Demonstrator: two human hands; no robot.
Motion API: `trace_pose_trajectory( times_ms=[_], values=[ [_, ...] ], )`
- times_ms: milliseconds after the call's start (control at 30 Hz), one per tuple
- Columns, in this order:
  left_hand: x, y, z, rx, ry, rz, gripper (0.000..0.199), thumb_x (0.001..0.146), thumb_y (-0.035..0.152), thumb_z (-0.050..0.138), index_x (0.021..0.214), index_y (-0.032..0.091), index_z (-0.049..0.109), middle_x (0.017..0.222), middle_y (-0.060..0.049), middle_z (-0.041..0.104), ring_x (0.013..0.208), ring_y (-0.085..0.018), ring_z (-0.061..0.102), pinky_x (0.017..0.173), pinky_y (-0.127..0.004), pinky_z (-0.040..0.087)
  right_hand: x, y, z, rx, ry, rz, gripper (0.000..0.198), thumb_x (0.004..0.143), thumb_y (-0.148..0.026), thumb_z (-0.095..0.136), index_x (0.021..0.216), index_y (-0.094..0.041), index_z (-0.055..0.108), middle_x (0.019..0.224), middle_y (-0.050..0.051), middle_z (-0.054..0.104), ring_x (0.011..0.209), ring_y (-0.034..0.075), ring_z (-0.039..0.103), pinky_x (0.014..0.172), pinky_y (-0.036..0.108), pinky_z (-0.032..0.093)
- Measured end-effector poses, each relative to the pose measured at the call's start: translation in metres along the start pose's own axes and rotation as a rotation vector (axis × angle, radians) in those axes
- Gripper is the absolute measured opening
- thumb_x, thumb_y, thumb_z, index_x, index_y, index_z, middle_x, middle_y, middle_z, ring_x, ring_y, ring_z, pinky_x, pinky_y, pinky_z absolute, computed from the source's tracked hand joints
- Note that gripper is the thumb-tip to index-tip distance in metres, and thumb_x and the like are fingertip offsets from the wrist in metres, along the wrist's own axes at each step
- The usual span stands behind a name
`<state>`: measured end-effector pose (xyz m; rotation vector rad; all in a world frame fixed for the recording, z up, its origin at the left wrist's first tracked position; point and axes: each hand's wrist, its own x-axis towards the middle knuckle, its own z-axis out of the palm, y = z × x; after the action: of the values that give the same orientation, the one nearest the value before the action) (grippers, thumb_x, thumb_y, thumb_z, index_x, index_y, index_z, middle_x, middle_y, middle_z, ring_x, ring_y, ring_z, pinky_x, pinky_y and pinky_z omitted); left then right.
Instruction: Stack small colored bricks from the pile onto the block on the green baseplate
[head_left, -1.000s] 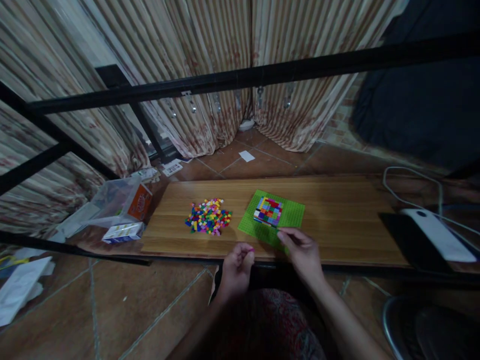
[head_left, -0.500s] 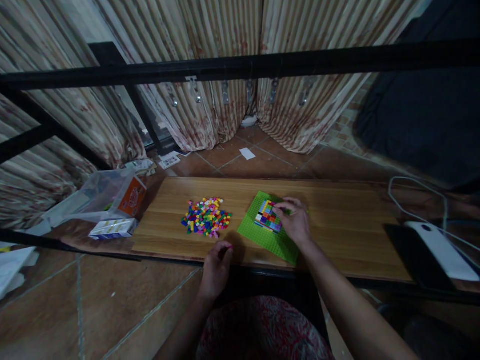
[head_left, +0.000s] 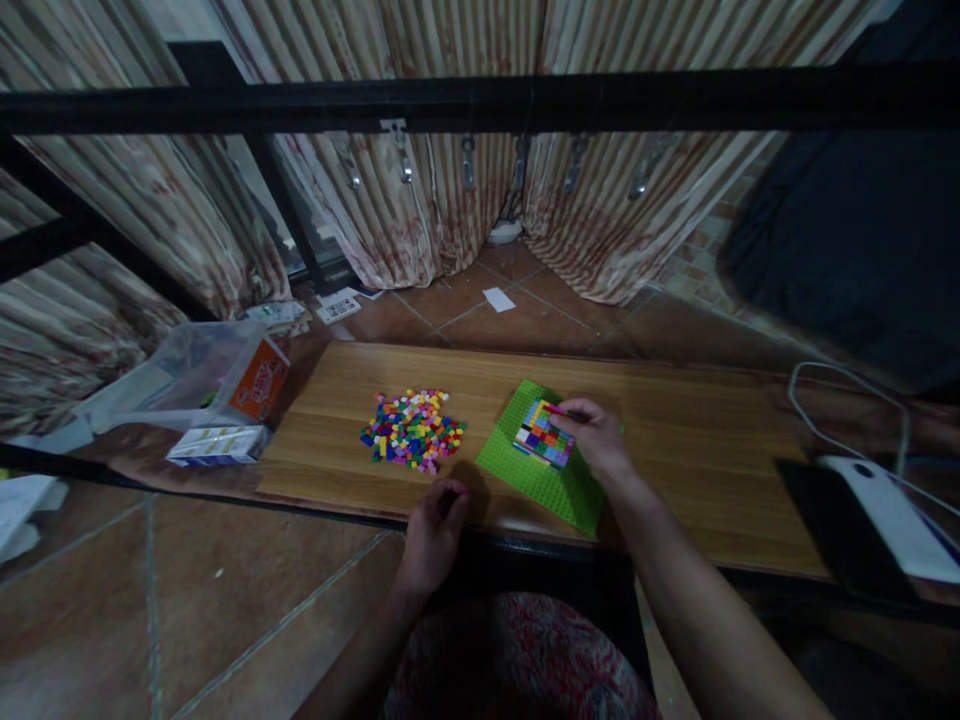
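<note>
With the hands apart, grips too unclear to tell, the right hand (head_left: 600, 442), at the two o'clock edge of the brick build (head_left: 543, 436) on the green baseplate (head_left: 541, 490), should press straight down; the left hand (head_left: 435, 525) curls at the build's eight o'clock.

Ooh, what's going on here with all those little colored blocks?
A person has their right hand at a colorful block build on a green baseplate. Their left hand is curled near the front edge of the wooden table; it's hard to see if anything is in it. A pile of loose blocks lies left of the baseplate.
</note>
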<state>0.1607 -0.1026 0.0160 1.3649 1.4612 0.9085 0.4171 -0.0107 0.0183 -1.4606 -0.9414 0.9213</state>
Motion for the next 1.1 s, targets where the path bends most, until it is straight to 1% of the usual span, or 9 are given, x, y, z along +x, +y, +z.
trace_pose_trajectory(
  times_ms=[233,400,533,667,733,800,867,1000,1100],
  values=[
    [0.000,0.005,0.000,0.015,-0.013,-0.017,0.017,0.083,0.034,0.054,0.088,0.018,0.059,0.079,0.000,0.061,0.077,-0.015,0.057,0.071,-0.025,0.043,0.006,-0.002,-0.002,0.070,-0.073,0.086,0.040,0.042,-0.042,0.085,0.070,-0.020,0.066,0.066,-0.003,0.066,0.059,0.014,0.059,0.060,0.028,0.046],
    [0.000,0.004,0.000,0.003,-0.011,0.039,0.017,0.082,0.034,0.054,0.085,0.018,0.060,0.075,0.001,0.059,0.072,-0.014,0.055,0.066,-0.024,0.043,0.006,0.001,-0.001,0.067,-0.063,0.057,0.045,0.039,-0.046,0.086,0.070,-0.019,0.065,0.065,-0.003,0.065,0.057,0.013,0.057,0.057,0.027,0.045],
    [0.000,-0.002,-0.006,-0.042,0.037,0.072,0.016,0.080,0.033,0.056,0.083,0.018,0.061,0.076,-0.001,0.062,0.072,-0.015,0.058,0.066,-0.024,0.045,0.003,0.002,-0.008,-0.027,-0.083,0.001,0.046,0.047,-0.049,0.082,0.078,-0.018,0.067,0.071,0.000,0.067,0.060,0.015,0.059,0.060,0.030,0.047],
    [0.003,-0.006,-0.021,-0.079,0.133,0.124,0.014,0.080,0.031,0.055,0.081,0.019,0.061,0.092,-0.005,0.068,0.090,-0.018,0.064,0.079,-0.028,0.049,-0.014,-0.013,-0.007,-0.247,0.093,-0.220,0.037,0.065,-0.048,0.072,0.087,-0.019,0.068,0.085,0.005,0.069,0.075,0.020,0.062,0.071,0.035,0.049],
    [0.007,-0.007,-0.031,-0.041,0.174,0.148,0.014,0.080,0.031,0.054,0.081,0.019,0.061,0.095,-0.006,0.069,0.092,-0.019,0.065,0.082,-0.029,0.050,-0.031,-0.026,0.005,-0.349,0.107,-0.379,0.027,0.079,-0.045,0.061,0.088,-0.020,0.067,0.088,0.006,0.068,0.078,0.019,0.062,0.073,0.034,0.049],
    [0.012,-0.008,-0.039,0.035,0.207,0.165,0.014,0.081,0.030,0.054,0.082,0.019,0.062,0.091,-0.006,0.069,0.087,-0.018,0.066,0.080,-0.030,0.050,-0.048,-0.037,0.027,-0.412,-0.069,-0.471,0.023,0.087,-0.036,0.051,0.093,-0.021,0.067,0.089,0.005,0.069,0.078,0.018,0.063,0.073,0.032,0.049],
    [0.018,-0.010,-0.044,0.123,0.228,0.184,0.014,0.082,0.029,0.052,0.082,0.019,0.062,0.088,-0.006,0.069,0.084,-0.018,0.066,0.080,-0.031,0.050,-0.061,-0.042,0.054,-0.559,-0.274,-0.559,0.022,0.088,-0.025,0.048,0.097,-0.020,0.068,0.093,0.006,0.069,0.083,0.019,0.064,0.078,0.031,0.048],
    [0.026,-0.018,-0.045,0.260,0.242,0.205,0.013,0.083,0.026,0.051,0.085,0.019,0.061,0.088,-0.006,0.068,0.083,-0.018,0.065,0.078,-0.030,0.049,-0.061,-0.033,0.101,-0.871,-0.362,-0.552,0.033,0.084,-0.008,0.043,0.102,-0.019,0.068,0.094,0.009,0.068,0.086,0.020,0.064,0.080,0.029,0.046],
    [0.027,-0.022,-0.044,0.289,0.233,0.192,0.012,0.085,0.028,0.052,0.087,0.020,0.060,0.087,-0.005,0.068,0.081,-0.017,0.065,0.073,-0.028,0.049,-0.050,-0.021,0.119,-0.995,-0.389,-0.509,0.034,0.082,-0.005,0.044,0.100,-0.019,0.069,0.095,0.009,0.068,0.082,0.020,0.064,0.077,0.029,0.045]
  ],
)
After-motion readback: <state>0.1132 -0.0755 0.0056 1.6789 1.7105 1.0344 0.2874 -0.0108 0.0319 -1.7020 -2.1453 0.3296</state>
